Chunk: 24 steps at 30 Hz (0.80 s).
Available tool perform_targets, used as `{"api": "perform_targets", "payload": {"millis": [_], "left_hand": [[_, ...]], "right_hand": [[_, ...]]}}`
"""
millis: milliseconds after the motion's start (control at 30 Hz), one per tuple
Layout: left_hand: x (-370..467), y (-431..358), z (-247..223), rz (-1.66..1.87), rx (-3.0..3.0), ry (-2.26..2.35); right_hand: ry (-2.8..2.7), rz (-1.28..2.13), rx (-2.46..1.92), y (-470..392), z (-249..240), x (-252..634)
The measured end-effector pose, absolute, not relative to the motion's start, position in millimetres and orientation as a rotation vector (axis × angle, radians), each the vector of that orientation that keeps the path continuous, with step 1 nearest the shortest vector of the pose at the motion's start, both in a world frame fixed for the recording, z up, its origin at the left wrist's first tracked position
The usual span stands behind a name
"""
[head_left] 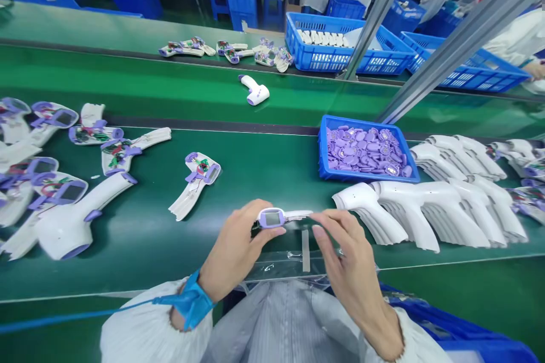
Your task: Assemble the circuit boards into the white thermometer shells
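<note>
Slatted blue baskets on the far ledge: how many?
2. The first basket holds white parts; the second basket is to its right, partly behind the diagonal metal post. More may be out of frame.

My left hand (238,247) and right hand (351,266) are bare, fingers and wrists alike. Round my left wrist I wear a bright blue strap (193,299), broad and creased, with folds that stand out at its edges. A thin cord (85,316) of much the same blue joins it through a thicker, knobbly end piece and runs out past the left edge of view. My left sleeve (155,326) and right sleeve (415,340) are white, loose and puffy, gathered into ruffled cuffs. Over my front and lap hangs a pale grey-white coat (279,323), with fine lengthwise stripes and soft creases.
</note>
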<state>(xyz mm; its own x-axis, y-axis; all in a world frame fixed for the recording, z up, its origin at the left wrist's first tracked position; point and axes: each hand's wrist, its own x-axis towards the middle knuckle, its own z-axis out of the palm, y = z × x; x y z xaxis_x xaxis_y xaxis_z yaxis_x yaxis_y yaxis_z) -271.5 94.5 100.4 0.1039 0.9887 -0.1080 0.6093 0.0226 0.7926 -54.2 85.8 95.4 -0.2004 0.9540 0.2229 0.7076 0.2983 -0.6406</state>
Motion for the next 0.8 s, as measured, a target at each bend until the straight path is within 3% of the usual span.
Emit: {"api": "perform_targets", "payload": {"millis": [233,500,800], "left_hand": [[-250,92,104,0.665,1.821,1.494],[-269,97,98,0.750,1.655,1.637],[-258,93,101,0.687,1.950,1.504]], "right_hand": [[-2.027,0.384,-1.291,97,108,-98],[-1.918,0.401,-1.505,83,106,-62],[-2.061,0.436,-1.343,101,110,-101]]}}
